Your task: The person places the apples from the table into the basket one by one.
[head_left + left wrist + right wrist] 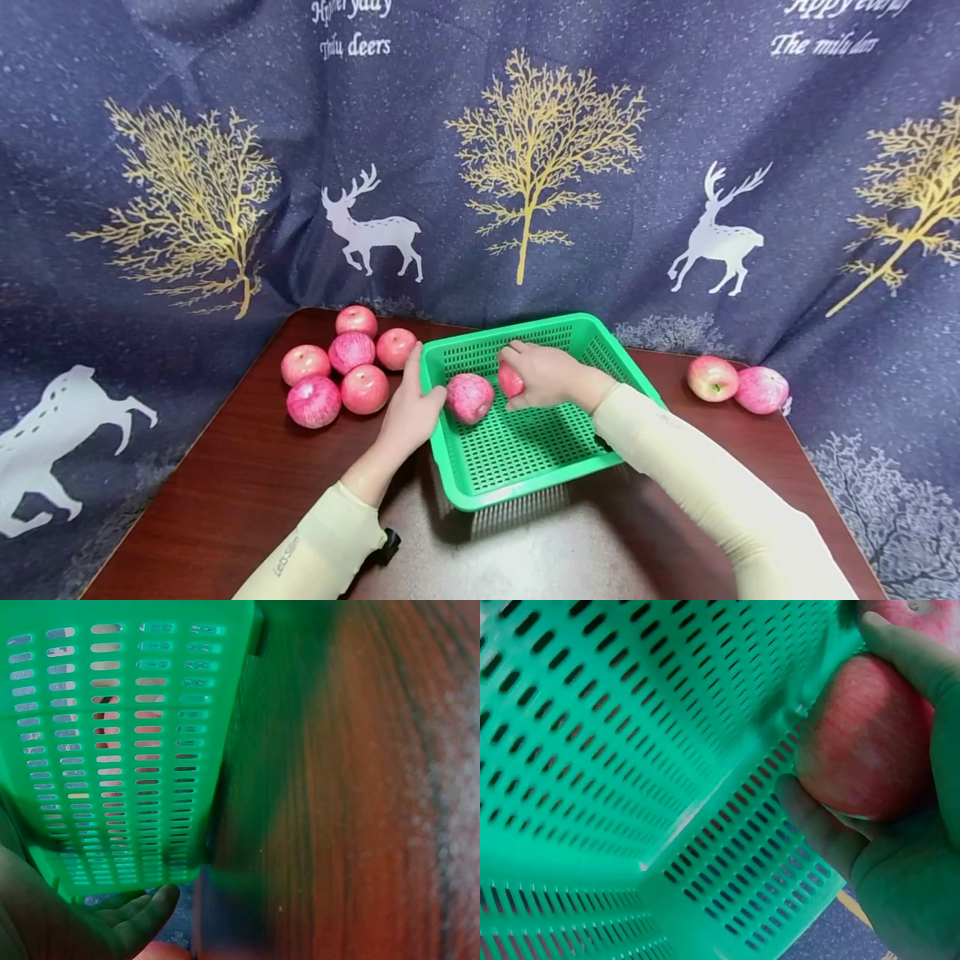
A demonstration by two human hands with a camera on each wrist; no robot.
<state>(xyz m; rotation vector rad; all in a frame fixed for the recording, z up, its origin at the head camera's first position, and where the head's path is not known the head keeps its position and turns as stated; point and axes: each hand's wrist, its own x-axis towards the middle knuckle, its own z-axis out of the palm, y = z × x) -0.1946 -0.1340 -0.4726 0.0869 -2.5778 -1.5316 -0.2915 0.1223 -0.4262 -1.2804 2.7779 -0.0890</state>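
A green perforated plastic basket [525, 483] stands on the table. My left hand [411, 404] holds its left rim, thumb over the edge and fingers along the outside; in the left wrist view the fingers [142, 919] extend beside the slotted wall. Inside the basket, my right hand [551, 375] grips a red apple [511, 380]; the right wrist view shows fingers and thumb around this apple [866, 742]. Another apple [470, 398] lies in the basket to its left, close to my left thumb.
Several apples [364, 389] are grouped on the table left of the basket. Two more, one yellowish-red [712, 378] and one pink [762, 390], sit near the table's right edge. A dark blue printed cloth [465, 275] hangs behind the brown table [225, 500].
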